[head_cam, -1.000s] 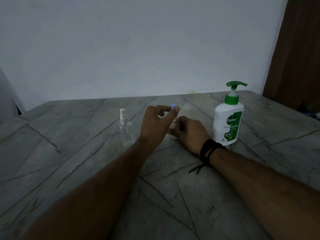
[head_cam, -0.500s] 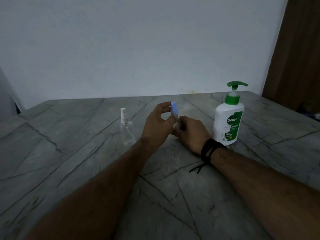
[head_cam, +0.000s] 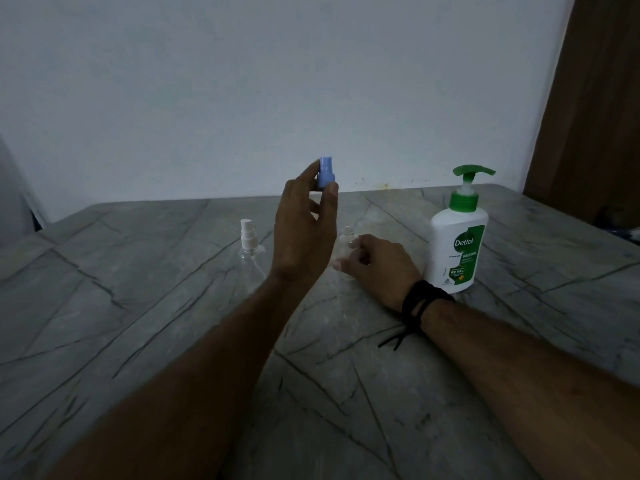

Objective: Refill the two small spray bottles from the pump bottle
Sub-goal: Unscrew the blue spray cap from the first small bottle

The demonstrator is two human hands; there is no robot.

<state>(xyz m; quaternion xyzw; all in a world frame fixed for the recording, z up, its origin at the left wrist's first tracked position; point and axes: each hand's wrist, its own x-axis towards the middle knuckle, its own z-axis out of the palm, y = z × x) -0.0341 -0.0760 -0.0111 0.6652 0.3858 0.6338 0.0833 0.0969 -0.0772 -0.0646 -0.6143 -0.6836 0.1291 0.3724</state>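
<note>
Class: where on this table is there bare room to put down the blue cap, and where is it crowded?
Bare: the table left of the capped bottle, and the near part between the forearms. Crowded: the row from that bottle past the left hand holding the blue cap and the right hand on the open bottle to the pump bottle.

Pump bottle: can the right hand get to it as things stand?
Probably yes. The right hand grips the open spray bottle just beside the pump bottle, nothing between, but must let go first.

Dim room, plain pale wall point(head_cam: 242, 81), grey veined stone table point(head_cam: 121, 306), brown door point(head_cam: 595, 98)
</note>
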